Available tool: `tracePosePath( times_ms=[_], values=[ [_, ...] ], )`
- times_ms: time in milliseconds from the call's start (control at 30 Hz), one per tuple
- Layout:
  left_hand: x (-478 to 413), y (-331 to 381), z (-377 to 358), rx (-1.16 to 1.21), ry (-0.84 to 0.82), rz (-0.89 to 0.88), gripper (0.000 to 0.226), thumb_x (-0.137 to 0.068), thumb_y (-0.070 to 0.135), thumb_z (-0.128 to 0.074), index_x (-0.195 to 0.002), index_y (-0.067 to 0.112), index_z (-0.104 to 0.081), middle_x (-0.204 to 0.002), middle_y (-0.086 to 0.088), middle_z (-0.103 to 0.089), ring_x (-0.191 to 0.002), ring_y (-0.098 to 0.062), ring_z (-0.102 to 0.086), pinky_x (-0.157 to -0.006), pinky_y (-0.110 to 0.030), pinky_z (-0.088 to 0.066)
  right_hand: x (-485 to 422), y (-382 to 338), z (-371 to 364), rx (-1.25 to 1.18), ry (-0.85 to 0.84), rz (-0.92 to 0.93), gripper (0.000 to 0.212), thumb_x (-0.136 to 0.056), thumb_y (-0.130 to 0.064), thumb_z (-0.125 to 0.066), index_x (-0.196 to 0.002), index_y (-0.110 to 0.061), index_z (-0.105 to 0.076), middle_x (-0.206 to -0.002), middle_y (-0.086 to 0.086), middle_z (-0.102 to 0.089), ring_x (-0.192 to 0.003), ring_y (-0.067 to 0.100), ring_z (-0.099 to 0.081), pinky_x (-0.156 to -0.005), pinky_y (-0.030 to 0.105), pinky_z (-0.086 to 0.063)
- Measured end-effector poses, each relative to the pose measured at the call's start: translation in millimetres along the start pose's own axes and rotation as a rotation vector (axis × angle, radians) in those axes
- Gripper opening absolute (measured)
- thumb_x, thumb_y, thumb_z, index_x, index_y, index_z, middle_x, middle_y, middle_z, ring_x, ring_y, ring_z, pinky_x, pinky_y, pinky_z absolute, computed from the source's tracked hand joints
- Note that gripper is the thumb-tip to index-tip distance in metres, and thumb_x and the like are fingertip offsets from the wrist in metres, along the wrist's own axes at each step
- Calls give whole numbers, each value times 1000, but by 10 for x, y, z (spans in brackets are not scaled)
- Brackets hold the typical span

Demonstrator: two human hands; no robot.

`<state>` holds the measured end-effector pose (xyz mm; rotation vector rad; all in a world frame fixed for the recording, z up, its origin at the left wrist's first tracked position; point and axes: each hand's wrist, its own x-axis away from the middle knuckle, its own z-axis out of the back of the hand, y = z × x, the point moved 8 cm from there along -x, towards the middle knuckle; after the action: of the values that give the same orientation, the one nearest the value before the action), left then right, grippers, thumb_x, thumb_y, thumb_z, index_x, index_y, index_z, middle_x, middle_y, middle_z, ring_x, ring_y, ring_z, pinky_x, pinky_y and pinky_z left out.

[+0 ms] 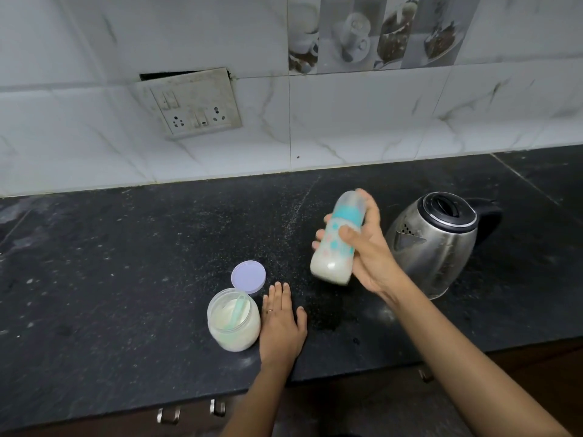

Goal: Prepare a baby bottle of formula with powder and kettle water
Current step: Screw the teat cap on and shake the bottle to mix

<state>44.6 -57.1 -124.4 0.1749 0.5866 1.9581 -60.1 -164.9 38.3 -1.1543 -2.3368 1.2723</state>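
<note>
Cabinet handles (217,407) sit at the bottom edge of the frame, below the front lip of the dark tabletop (126,263).

Left hand (281,323): lower centre. It lies palm down on the tabletop with fingers straight and together, thumb spread to the right. It holds nothing. A ring shows on one finger. The hand sits just right of the jar.

Jar (233,323): lower centre-left, upright and uncapped. It contains pale powder, with a light green scoop (238,310) resting inside. The lilac lid (248,276) lies on the tabletop directly behind the jar.

Right hand (366,247): centre right. Its fingers and thumb are wrapped round the bottle (331,266), holding it clear of the tabletop.

Bottle: tilted, top leaning toward the upper right. The lower part holds white liquid. The body carries teal and pink dots, with a teal collar and a clear cap on top. The outline is motion-blurred.

Kettle (441,244): right of the frame, just beyond the right hand. It is steel with a black lid, shut, and a black handle facing right. It stands on the tabletop.

Socket plate (192,105): upper left, on the tiled wall (347,121), hanging loose at its top edge.
</note>
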Motion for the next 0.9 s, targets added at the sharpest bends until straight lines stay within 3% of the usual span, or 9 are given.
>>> tracePosePath(
  times_ms=[67,100,233,300,367,600,700,800,900],
  values=[
    [3,0,6,-1,-1,-1,59,-96,29,-43,-148,5,-28,-156,-14,-25,-147,-22,-18,-119,-31,1,91,94,-105,171,-192,-84,89,-69,-10,-85,-137,-36,-35,-116,21,-54,-90,41,-62,-80,57,-53],
    [3,-1,9,-1,1,0,59,-96,29,-43,-148,5,-29,-156,-14,-26,-147,-23,-19,-119,-31,0,105,110,-86,185,-181,-76,89,-69,-8,-84,-138,-35,-35,-116,21,-54,-91,41,-62,-81,56,-53],
    [-5,-10,-6,-5,-7,5,59,-97,30,-40,-149,6,-26,-157,-12,-23,-147,-21,-16,-119,-30,1,79,158,169,-54,145,-57,95,-59,-14,-91,-134,-38,-38,-109,18,-56,-89,35,-66,-78,52,-56],
    [-7,-14,-17,-5,-18,2,59,-98,31,-38,-150,8,-24,-158,-11,-20,-148,-19,-13,-119,-29,3,101,253,114,27,52,-164,85,-70,-9,-83,-136,-39,-38,-111,18,-56,-89,35,-65,-79,50,-56],
    [-5,-17,-11,1,-17,4,59,-98,31,-38,-150,8,-23,-159,-11,-20,-148,-19,-12,-119,-29,3,117,309,190,96,88,-197,76,-80,-3,-72,-137,-39,-36,-116,19,-53,-91,34,-67,-80,47,-56],
    [7,-20,6,-13,-22,-3,59,-99,32,-36,-151,8,-21,-159,-10,-18,-148,-19,-11,-119,-29,5,134,461,286,-112,200,-249,64,-82,0,-59,-132,-35,-40,-120,19,-48,-90,34,-67,-81,50,-56],
    [13,-22,3,-19,-34,-5,59,-99,32,-35,-151,8,-20,-159,-10,-17,-148,-19,-11,-119,-29,4,144,472,293,-257,207,-250,65,-74,6,-50,-128,-30,-42,-118,23,-50,-100,37,-60,-85,52,-55],
    [14,-33,-1,-1,-45,-8,59,-99,32,-35,-151,9,-20,-160,-10,-17,-148,-20,-10,-119,-30,4,170,481,203,-202,103,-315,77,-76,10,-57,-139,-31,-41,-126,31,-54,-107,42,-61,-83,52,-55],
    [11,-36,-9,-15,-49,-14,59,-99,32,-36,-151,8,-20,-159,-11,-17,-148,-20,-11,-119,-30,4,122,412,304,-205,214,-216,83,-76,1,-70,-144,-34,-37,-143,22,-42,-110,33,-59,-83,48,-56]
  ],
)
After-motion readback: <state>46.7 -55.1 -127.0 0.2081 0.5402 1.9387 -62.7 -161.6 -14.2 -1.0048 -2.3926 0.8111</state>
